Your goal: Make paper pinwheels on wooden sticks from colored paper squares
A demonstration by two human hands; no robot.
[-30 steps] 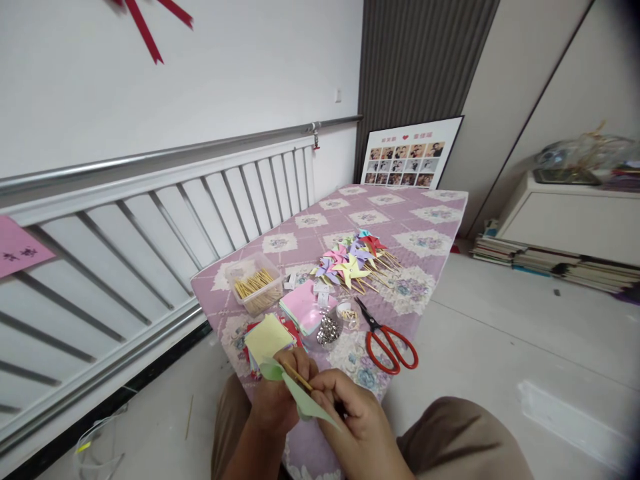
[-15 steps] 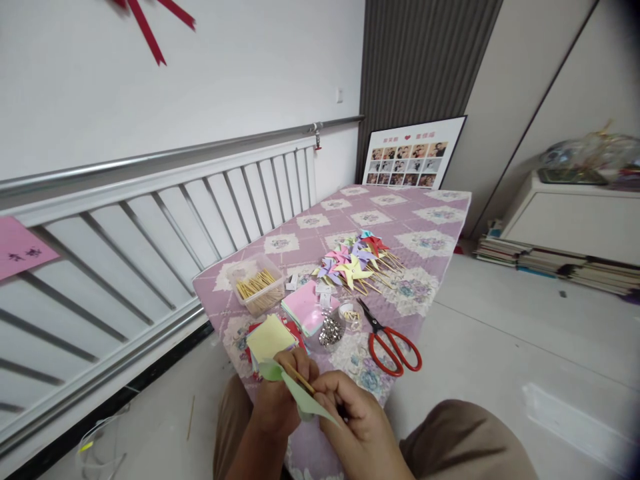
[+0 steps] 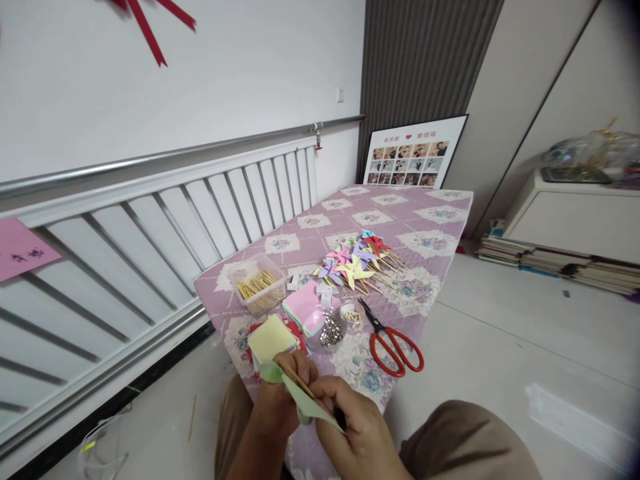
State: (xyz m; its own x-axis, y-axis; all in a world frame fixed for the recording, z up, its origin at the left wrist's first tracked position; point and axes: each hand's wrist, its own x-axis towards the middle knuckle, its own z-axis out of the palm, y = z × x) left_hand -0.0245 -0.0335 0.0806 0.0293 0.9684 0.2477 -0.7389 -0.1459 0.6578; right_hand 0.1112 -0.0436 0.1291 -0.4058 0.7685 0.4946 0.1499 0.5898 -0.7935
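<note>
A light green paper pinwheel (image 3: 306,404) is between my hands near the table's front edge, with a thin wooden stick (image 3: 299,381) lying against it. My left hand (image 3: 281,399) has its fingers closed round the pinwheel and the stick's upper end. Pressed close beside it, my right hand (image 3: 359,427) pinches the stick's other end and the paper; its fingertips are partly hidden. Just beyond my left hand sits a stack of yellow paper squares (image 3: 271,339). A clear cup of metal pins (image 3: 331,331) stands past my fingers.
Red-handled scissors (image 3: 395,347) lie on the right of the flowered tablecloth (image 3: 425,243). Finished pinwheels (image 3: 353,263) are piled farther back. A plastic box of sticks (image 3: 259,287), pink paper squares (image 3: 304,303) and a small tub of light-coloured pieces (image 3: 351,315) stand nearer. A white radiator (image 3: 200,220) runs along the left.
My hands have barely moved and still grip the pinwheel and stick. My right fingers have shifted very slightly along the stick; the things on the table stay put.
</note>
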